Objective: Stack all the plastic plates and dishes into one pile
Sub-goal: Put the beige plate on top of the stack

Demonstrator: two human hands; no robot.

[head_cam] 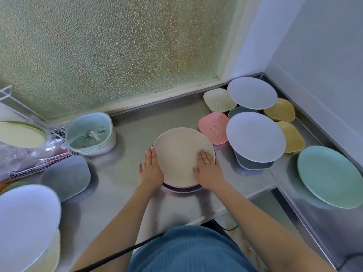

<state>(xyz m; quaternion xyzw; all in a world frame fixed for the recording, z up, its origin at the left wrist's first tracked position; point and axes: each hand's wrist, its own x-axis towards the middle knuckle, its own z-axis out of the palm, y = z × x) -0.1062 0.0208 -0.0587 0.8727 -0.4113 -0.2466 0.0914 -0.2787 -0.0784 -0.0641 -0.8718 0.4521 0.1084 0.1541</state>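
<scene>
Both hands — left hand (151, 169), right hand (208, 169) — flat, open, flanking beige plate (180, 152) rim.

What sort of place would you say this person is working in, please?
Probably a home kitchen: a stainless steel counter under a frosted glass window, a wire dish rack at the left, and plastic plates spread around.

A beige plate (181, 154), topping a small pile on the table (125, 173), is flanked by the left hand (150, 169) and right hand (208, 169), laid flat.
</scene>
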